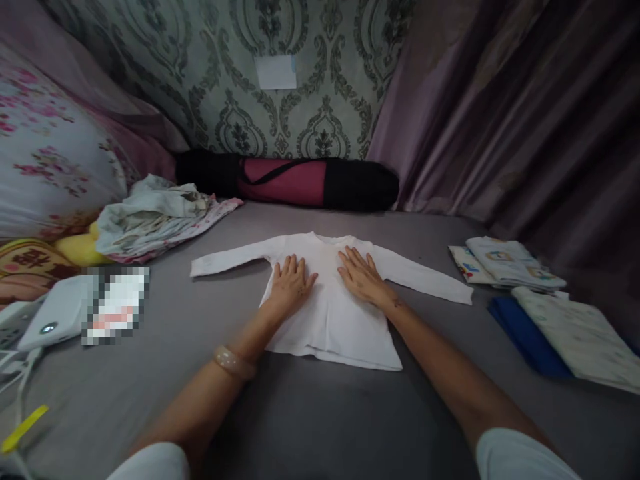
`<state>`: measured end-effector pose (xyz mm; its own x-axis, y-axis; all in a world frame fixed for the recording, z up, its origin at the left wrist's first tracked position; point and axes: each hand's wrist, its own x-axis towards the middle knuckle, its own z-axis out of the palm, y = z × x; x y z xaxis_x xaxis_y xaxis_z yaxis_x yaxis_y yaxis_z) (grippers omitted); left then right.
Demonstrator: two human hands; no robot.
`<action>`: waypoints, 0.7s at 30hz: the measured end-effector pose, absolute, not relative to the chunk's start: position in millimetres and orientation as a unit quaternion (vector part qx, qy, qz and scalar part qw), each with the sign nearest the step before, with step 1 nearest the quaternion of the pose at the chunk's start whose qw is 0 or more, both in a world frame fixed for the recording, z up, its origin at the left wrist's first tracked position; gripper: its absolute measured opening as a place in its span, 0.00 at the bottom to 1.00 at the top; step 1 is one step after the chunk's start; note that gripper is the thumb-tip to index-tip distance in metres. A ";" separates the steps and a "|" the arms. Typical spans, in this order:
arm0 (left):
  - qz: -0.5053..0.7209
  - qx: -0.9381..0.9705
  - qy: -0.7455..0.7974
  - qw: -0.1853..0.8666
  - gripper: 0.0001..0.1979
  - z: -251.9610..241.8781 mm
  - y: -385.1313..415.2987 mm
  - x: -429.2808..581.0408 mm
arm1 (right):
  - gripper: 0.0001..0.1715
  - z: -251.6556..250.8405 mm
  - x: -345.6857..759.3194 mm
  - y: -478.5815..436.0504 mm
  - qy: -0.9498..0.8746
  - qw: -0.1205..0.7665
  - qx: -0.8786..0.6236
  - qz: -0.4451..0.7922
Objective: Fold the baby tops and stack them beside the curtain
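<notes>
A small white long-sleeved shirt [327, 320] lies spread on a grey sheet [310, 420], its sleeves stretched out to both sides and its neckline away from me. My left hand [290, 287] rests flat on the left side of the chest, fingers apart. On the other side of the chest, my right hand [364, 277] also lies flat with its fingers extended. Neither hand grips the cloth. A pale bangle [234, 363] circles my left wrist. Slight creases run down the middle of the shirt near the hem.
Folded clothes [515, 260] and a pale folded garment [580, 333] over a blue one [530, 337] sit at right. Crumpled clothes [155, 217] lie at left, near a white device [60, 313] with cables. A black and maroon long bag [285, 181] lies along the wall.
</notes>
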<state>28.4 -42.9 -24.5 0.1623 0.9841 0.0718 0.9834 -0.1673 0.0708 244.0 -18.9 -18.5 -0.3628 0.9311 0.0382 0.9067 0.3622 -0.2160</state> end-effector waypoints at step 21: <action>0.027 0.854 0.519 0.035 0.30 -29.4 -127.7 18.9 | 0.31 -9.7 223.7 -123.9 -0.903 0.044 -0.418 0.093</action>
<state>18.9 -127.7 -29.4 0.4599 0.8879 0.0092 0.8841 -0.4589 0.0877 223.7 -123.9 -9.7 -0.6469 0.7626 0.0011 0.7462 0.6333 -0.2052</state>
